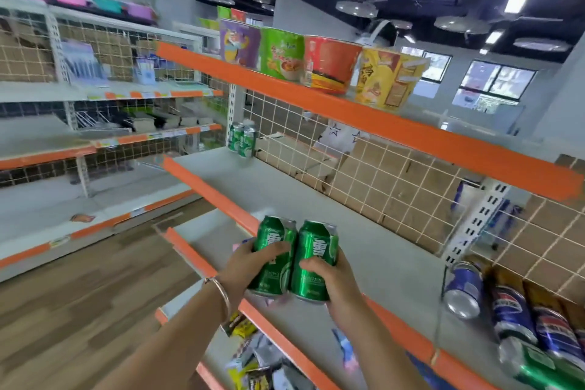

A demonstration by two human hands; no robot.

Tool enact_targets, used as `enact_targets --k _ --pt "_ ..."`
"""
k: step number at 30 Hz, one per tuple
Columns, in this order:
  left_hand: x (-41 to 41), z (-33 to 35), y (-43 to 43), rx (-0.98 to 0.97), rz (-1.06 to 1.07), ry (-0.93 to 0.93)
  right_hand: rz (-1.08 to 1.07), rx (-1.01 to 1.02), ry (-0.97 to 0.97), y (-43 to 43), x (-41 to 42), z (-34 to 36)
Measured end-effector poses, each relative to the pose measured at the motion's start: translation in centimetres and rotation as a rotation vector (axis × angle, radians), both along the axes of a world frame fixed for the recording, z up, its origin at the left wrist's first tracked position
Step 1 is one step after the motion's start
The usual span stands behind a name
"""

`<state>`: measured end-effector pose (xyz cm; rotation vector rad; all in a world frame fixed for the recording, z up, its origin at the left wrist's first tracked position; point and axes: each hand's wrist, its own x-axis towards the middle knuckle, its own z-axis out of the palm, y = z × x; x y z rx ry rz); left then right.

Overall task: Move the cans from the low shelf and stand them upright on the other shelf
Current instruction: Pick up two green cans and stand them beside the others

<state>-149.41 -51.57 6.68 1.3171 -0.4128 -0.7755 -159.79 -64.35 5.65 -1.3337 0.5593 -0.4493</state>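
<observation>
My left hand (pixel 250 263) grips a green can (pixel 274 255) and my right hand (pixel 335 282) grips a second green can (pixel 315 263). Both cans are held side by side, tilted slightly, just above the orange front edge of the grey middle shelf (pixel 316 199). Two more green cans (pixel 242 138) stand upright at the far left end of that shelf, against the wire mesh back. A gold bangle (pixel 221 291) sits on my left wrist.
Blue and green cans (pixel 512 310) lie on their sides at the shelf's right end behind a clear divider. Instant noodle bowls (pixel 329 63) line the shelf above. Snack packets (pixel 253 361) fill the lower shelf. Another aisle's shelving (pixel 95 136) stands left across a wood floor.
</observation>
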Motion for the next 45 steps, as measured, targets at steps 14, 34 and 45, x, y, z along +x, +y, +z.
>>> enact_targets --k 14,34,45 --pt "20.6 0.2 8.7 0.028 0.011 -0.062 0.072 0.105 -0.069 9.4 20.3 0.5" --pt "47.7 -2.6 -2.7 0.155 -0.047 -0.192 -0.067 -0.062 0.028 -2.5 45.2 -2.1" --pt "58.3 -3.5 -10.4 0.171 -0.199 -0.213 -0.321 -0.101 0.034 -7.7 54.6 -4.8"
